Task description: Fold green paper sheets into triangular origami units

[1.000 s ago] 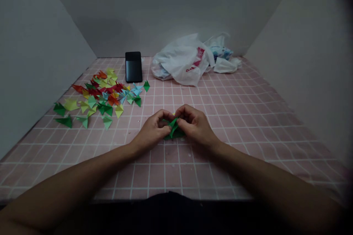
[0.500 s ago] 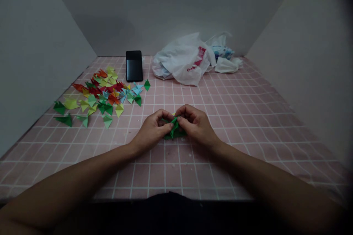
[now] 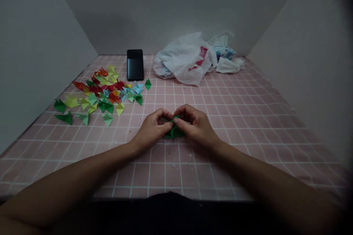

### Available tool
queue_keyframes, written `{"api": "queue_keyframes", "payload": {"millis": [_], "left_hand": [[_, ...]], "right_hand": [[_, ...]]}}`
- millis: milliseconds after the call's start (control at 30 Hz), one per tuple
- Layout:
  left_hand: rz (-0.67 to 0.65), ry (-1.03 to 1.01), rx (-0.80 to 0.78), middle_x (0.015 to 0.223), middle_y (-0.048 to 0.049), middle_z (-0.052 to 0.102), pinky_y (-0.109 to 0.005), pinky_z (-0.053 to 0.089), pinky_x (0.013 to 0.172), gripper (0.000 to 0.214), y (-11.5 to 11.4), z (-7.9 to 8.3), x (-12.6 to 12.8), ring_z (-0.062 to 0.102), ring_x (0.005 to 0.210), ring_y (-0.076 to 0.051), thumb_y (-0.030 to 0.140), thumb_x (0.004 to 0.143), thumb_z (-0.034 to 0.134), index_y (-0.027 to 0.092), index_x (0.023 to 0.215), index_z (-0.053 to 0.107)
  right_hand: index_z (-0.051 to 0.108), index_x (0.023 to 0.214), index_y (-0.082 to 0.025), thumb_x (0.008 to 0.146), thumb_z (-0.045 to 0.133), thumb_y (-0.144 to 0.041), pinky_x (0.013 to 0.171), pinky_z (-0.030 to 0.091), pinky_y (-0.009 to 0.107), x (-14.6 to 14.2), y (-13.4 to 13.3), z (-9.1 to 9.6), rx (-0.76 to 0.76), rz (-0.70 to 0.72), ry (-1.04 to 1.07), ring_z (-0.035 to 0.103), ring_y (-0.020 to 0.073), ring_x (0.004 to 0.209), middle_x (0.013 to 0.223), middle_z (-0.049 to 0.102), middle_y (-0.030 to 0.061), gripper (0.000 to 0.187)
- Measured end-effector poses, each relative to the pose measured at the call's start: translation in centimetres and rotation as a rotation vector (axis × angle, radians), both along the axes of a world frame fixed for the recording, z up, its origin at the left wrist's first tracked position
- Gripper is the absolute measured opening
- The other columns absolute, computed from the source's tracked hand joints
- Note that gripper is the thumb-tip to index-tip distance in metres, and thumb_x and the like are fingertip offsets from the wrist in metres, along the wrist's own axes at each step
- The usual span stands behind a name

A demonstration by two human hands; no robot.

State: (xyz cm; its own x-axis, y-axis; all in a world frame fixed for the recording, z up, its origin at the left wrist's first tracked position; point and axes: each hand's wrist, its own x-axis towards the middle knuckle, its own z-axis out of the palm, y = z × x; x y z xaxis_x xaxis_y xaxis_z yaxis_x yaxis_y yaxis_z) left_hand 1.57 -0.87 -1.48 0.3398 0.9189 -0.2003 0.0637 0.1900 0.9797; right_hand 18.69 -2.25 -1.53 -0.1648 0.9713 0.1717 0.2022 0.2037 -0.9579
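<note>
A small piece of green folded paper (image 3: 173,131) lies at the middle of the pink gridded tabletop (image 3: 237,117). My left hand (image 3: 151,129) pinches its left side with curled fingers. My right hand (image 3: 195,125) pinches its right side, thumb and fingertips pressed onto the paper. The two hands meet over it, and most of the paper is hidden under the fingers.
A heap of several folded paper triangles (image 3: 102,93) in green, red, yellow, orange and blue lies at the left. A black phone (image 3: 135,64) leans against the back wall. White plastic bags (image 3: 190,58) sit at the back. Grey walls close in on three sides.
My fingers have shifted slightly on the green paper, pressing it lower and flatter. The view has drifted a little. Nothing else has moved.
</note>
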Motion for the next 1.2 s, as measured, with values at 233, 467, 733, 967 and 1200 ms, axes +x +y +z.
{"api": "queue_keyframes", "payload": {"millis": [233, 467, 733, 967, 1200], "left_hand": [[0.003, -0.035, -0.025, 0.073, 0.0036, 0.06, -0.023, 0.042, 0.056, 0.025, -0.2, 0.3, 0.2, 0.055, 0.062, -0.01, 0.024, 0.066, 0.072, 0.017, 0.087, 0.059], [-0.003, -0.011, -0.023, 0.075, 0.0025, 0.061, -0.022, 0.042, 0.057, 0.024, 0.0, 0.3, 0.1, 0.056, 0.063, -0.01, 0.023, 0.068, 0.073, 0.017, 0.088, 0.061], [0.027, -0.104, -0.142, 0.076, 0.0023, 0.062, -0.025, 0.05, 0.063, 0.022, -0.2, 0.2, 0.1, 0.06, 0.065, -0.01, 0.021, 0.07, 0.075, 0.017, 0.087, 0.062], [0.067, -0.249, -0.225, 0.079, -0.0003, 0.067, -0.027, 0.055, 0.068, 0.025, -0.1, 0.2, 0.2, 0.065, 0.068, -0.012, 0.029, 0.073, 0.08, 0.016, 0.085, 0.063], [0.091, -0.27, -0.212, 0.075, -0.0008, 0.068, -0.027, 0.055, 0.067, 0.027, -0.1, 0.2, 0.2, 0.066, 0.07, -0.014, 0.029, 0.07, 0.083, 0.016, 0.084, 0.063]], "right_hand": [[0.063, 0.079, -0.018, 0.083, 0.062, -0.022, 0.062, 0.042, 0.028, 0.1, 0.1, -0.1, 0.087, -0.036, -0.089, 0.056, 0.0139, 0.067, 0.073, 0.063, 0.0011, 0.006], [0.062, 0.077, -0.019, 0.086, 0.059, -0.021, 0.063, 0.041, 0.029, 0.1, 0.0, -0.1, 0.135, -0.051, -0.129, 0.055, 0.0144, 0.067, 0.072, 0.062, 0.0009, 0.01], [0.06, 0.081, -0.02, 0.092, 0.055, -0.026, 0.06, 0.041, 0.029, 0.8, 0.3, 0.1, 0.149, -0.167, -0.044, 0.053, 0.0134, 0.061, 0.069, 0.058, -0.0011, 0.014], [0.061, 0.088, -0.02, 0.087, 0.064, -0.03, 0.051, 0.037, 0.025, 0.5, 1.0, -1.1, -0.17, 0.014, 0.272, 0.048, 0.0099, 0.051, 0.06, 0.056, -0.0057, 0.011], [0.065, 0.094, -0.019, 0.084, 0.071, -0.036, 0.052, 0.038, 0.025, 0.5, 1.0, -1.1, -0.284, 0.076, 0.381, 0.053, 0.0109, 0.051, 0.056, 0.058, -0.0054, 0.02]]}}
